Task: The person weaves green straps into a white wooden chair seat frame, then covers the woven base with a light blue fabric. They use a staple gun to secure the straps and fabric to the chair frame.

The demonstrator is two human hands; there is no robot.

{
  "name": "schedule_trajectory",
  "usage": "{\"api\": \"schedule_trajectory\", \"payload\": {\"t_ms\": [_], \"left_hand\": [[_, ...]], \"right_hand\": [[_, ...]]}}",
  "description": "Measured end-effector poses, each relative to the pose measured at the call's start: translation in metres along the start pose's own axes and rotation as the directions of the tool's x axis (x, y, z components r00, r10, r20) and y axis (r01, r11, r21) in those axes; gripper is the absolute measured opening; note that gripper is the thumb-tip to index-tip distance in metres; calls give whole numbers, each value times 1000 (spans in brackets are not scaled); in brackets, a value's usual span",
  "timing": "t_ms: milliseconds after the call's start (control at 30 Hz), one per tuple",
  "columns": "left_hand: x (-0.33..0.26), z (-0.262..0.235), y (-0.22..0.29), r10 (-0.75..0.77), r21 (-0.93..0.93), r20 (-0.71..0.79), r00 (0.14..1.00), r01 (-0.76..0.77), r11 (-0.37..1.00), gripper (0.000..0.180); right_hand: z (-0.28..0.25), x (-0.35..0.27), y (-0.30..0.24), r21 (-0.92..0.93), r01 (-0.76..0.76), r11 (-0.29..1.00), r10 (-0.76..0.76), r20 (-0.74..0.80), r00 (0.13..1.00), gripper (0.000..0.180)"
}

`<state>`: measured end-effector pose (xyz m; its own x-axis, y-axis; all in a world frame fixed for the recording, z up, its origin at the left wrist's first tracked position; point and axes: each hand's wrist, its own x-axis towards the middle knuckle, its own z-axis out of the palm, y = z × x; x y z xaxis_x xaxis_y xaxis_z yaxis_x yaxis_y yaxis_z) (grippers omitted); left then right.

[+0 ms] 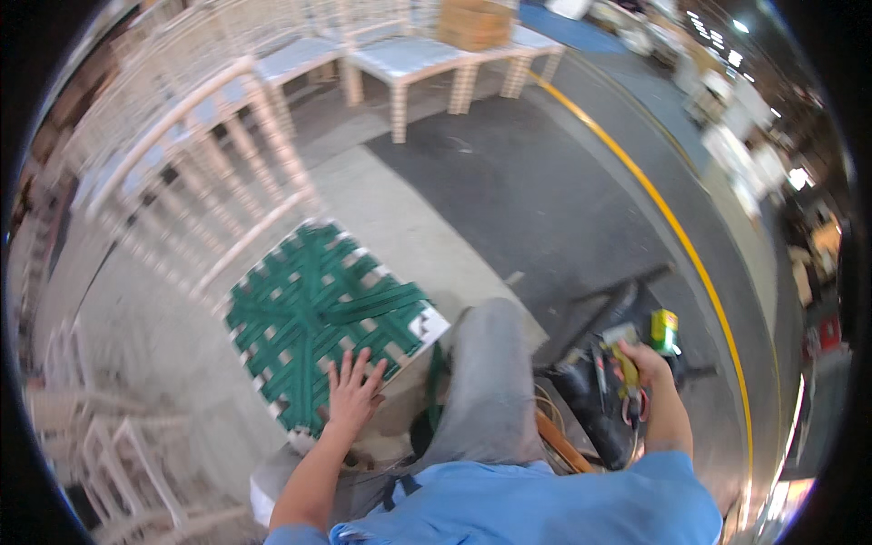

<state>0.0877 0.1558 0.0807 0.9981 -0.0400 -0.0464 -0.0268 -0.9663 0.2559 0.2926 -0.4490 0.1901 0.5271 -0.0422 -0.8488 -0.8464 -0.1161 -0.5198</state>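
A pale wooden chair (pixel 245 238) with a spindle back stands before me, its seat criss-crossed with green webbing (pixel 313 313). Spread flat, my left hand (pixel 356 392) rests on the webbing near the seat's close edge, holding nothing. A loose-looking green strap (pixel 377 302) lies across the seat toward its right corner. Over on the right, my right hand (pixel 647 361) has its fingers closed on a yellow-green hand tool (pixel 627 371), whose exact kind I cannot make out. Scissors with reddish handles (pixel 636 406) are just below it, by a black stool (pixel 581 400).
A green and yellow box (pixel 665 331) sits beside my right hand. More pale chairs line the back, one bearing a cardboard box (pixel 474 23). White chair frames (pixel 136 463) stand at the lower left. A yellow line (pixel 677 222) curves along the grey floor.
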Motion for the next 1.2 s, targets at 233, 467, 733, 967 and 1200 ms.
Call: {"api": "schedule_trajectory", "payload": {"t_ms": [233, 467, 733, 967, 1200], "left_hand": [[-22, 5, -14, -21, 157, 25, 999, 17, 987, 97], [-58, 36, -5, -441, 184, 66, 895, 423, 887, 94], [-47, 73, 30, -822, -318, -305, 481, 762, 564, 42], [-32, 104, 92, -911, -961, 58, 408, 272, 60, 33], [43, 99, 69, -844, -926, 346, 410, 6, -377, 34]], "right_hand": [[-44, 38, -26, -689, -227, 688, -17, -328, 945, 51], [147, 84, -102, -867, 491, -85, -785, 362, 502, 23], [470, 120, -22, -400, 837, -373, -303, 905, 298, 41], [508, 138, 12, -376, 775, -508, -271, 924, 270, 33], [501, 138, 31, -398, 904, -154, -464, 837, 290, 38]]}}
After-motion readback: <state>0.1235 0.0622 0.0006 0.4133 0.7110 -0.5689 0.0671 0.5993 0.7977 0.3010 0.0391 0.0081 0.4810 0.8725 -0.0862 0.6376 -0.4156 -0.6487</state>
